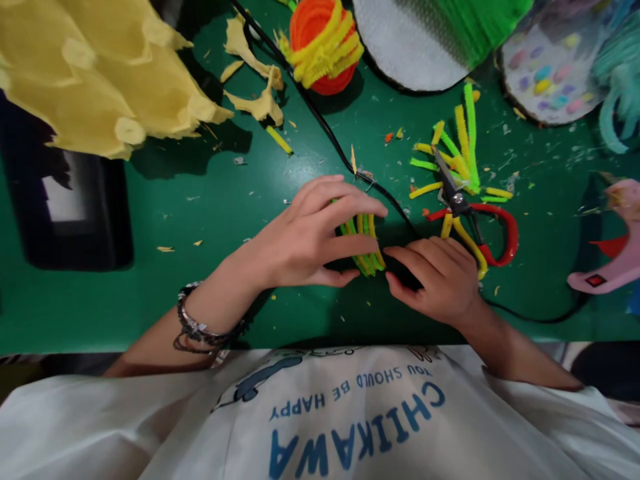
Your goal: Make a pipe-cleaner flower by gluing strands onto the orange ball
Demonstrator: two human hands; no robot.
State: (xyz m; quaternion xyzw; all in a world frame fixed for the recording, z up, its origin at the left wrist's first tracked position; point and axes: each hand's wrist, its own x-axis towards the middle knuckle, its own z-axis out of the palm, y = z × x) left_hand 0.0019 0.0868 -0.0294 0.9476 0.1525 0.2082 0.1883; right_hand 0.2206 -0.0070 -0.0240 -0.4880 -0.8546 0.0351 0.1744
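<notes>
Green and yellow pipe cleaners (367, 261) lie side by side as a small striped piece close to the table's near edge. My left hand (315, 233) arches over this piece from the left, its fingers and thumb closed around it and covering much of it. At the piece's right edge is my right hand (440, 273), its fingers curled and the thumb near the index fingertip; whatever lies between them is hidden. Just beyond my right hand, red-handled scissors (493, 212) rest on loose yellow and green pipe cleaners (463, 137).
A black cable (320, 117) crosses the green table (200, 300). Yellow sheet material (95, 60) overhangs a dark device (80, 247) at left. An orange roll (313, 27) wrapped in yellow, a white disc (410, 47) and a pink glue gun (610, 260) also lie around.
</notes>
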